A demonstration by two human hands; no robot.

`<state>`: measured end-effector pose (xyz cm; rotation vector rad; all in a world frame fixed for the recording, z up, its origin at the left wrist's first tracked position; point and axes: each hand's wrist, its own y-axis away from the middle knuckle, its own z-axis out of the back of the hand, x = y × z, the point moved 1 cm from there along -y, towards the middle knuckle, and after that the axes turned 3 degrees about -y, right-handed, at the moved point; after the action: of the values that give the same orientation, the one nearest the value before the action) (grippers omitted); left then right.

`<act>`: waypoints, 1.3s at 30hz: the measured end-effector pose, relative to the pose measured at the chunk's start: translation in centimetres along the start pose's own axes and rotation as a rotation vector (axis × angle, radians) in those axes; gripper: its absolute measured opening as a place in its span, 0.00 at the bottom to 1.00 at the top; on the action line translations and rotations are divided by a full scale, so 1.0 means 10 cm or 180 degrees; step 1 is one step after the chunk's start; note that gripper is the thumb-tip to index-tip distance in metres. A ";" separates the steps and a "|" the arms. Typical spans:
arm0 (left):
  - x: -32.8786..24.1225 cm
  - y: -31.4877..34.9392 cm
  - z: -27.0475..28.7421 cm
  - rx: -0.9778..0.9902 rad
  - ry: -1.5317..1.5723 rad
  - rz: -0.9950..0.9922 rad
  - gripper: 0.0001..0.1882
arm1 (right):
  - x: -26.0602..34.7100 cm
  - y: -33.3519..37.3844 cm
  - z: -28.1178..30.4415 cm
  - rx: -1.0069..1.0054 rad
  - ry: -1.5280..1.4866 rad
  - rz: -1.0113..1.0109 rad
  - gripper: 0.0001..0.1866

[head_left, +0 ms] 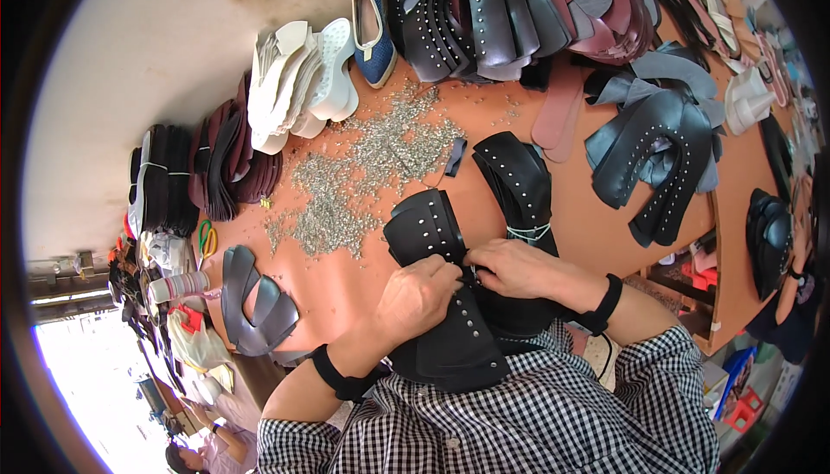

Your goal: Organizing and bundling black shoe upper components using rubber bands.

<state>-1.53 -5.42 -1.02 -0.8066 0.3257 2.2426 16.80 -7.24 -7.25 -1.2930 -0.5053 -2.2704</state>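
Observation:
A black shoe upper [467,327] with rows of silver studs lies across my lap and the table's near edge. My left hand [419,297] is closed on its left side, the fingers curled over the material. My right hand [514,268] pinches at the upper's right edge, close to the left fingertips; what is between its fingers is too small to make out. Beyond my hands stretches a loose pile of small silver studs [398,145]. A tied bundle of black studded uppers [517,180] lies just beyond my right hand.
On the orange table [346,301] are a blue shoe [373,33], white soles [333,67], scissors [207,239], grey-black pieces [259,305] at left and studded uppers [653,141] at right. Stacked uppers [484,16] line the back. Other people [220,439] sit left and right.

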 end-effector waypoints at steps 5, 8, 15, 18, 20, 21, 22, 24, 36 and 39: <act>0.25 0.09 -0.03 -0.0456 0.0557 0.1242 0.06 | 0.04 0.09 0.13 -0.0006 0.0444 0.0126 0.09; 0.48 0.14 -0.16 -0.0538 0.1958 0.2553 0.07 | 0.12 0.21 0.02 -0.0578 0.0516 0.0755 0.09; 0.36 0.12 -0.14 -0.0580 0.1045 0.0162 0.12 | 0.14 0.18 -0.08 -0.1028 0.0056 -0.0186 0.10; 0.19 0.07 0.03 -0.0231 0.0130 -0.0323 0.12 | 0.08 0.16 -0.10 -0.1038 -0.0056 -0.0315 0.09; 0.17 0.10 -0.03 -0.0573 0.0022 -0.0455 0.11 | 0.05 0.15 -0.10 -0.0819 -0.0265 -0.0517 0.06; 0.15 0.11 -0.03 -0.0559 0.0024 -0.0456 0.11 | 0.06 0.15 -0.09 -0.0825 -0.0276 -0.0526 0.06; 0.12 0.12 -0.03 -0.0522 -0.0209 -0.0705 0.12 | 0.07 0.16 -0.08 -0.0874 -0.0290 -0.0484 0.06; 0.08 0.11 -0.03 -0.0493 -0.0446 -0.0945 0.12 | 0.08 0.17 -0.07 -0.0912 -0.0303 -0.0433 0.06; 0.05 0.15 -0.08 -0.0471 -0.0172 -0.0882 0.12 | 0.11 0.23 -0.14 -0.1356 -0.0231 0.0013 0.08; 0.09 0.13 -0.09 -0.0535 0.0049 -0.0591 0.12 | 0.16 0.22 -0.14 -0.1433 -0.0389 -0.0089 0.09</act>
<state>-2.55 -6.30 -2.29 -0.9035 0.0659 2.1097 16.40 -10.14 -6.33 -1.6514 -0.0460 -2.4251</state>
